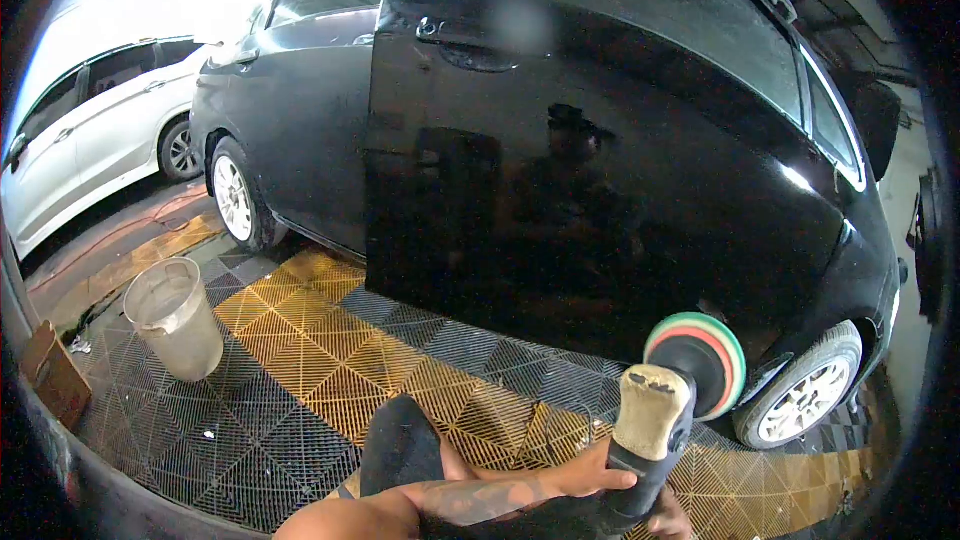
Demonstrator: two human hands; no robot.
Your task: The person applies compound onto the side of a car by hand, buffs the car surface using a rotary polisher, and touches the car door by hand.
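Note:
A polishing machine [652,420] with a round pad [697,365], green and red at its rim, is at the lower right. My left hand [595,470] is wrapped round the machine's dark body, just behind its worn beige head. My right hand [670,518] is lower, at the rear of the machine, partly hidden by it; its fingers are curled at the body. The pad's face is turned toward the lower edge of the glossy black car door [560,170]; whether it touches cannot be made out.
A cloudy plastic bucket [178,325] stands on the yellow and grey grid floor [300,340] at left. Beside it lies a cardboard box [55,375]. A white car [100,135] is at the far left. The black car's wheel [805,400] is to the right of the pad.

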